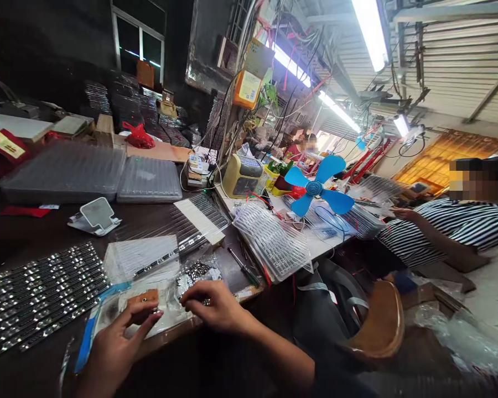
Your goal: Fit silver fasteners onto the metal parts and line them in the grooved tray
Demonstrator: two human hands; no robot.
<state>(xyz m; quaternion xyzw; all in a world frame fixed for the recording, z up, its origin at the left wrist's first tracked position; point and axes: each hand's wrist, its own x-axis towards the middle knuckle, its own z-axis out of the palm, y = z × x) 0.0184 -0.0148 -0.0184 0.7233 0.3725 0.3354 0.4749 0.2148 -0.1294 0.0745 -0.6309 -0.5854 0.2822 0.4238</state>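
The block (150,295) lies between the strips (45,293) and parts pile (198,270)

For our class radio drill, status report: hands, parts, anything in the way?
Left hand by brown block, grip unclear. Right hand at metal parts, grip unclear. Parts heaped loosely. Dark tool alongside, not blocking.

Bright metal-looking dots stud the dark strips (45,296); the small parts (197,271) gleam like metal. The block (143,298) looks wooden, the tray (271,237) glossy clear plastic, the fan (314,189) smooth plastic, the striped shirt (452,229) cloth.
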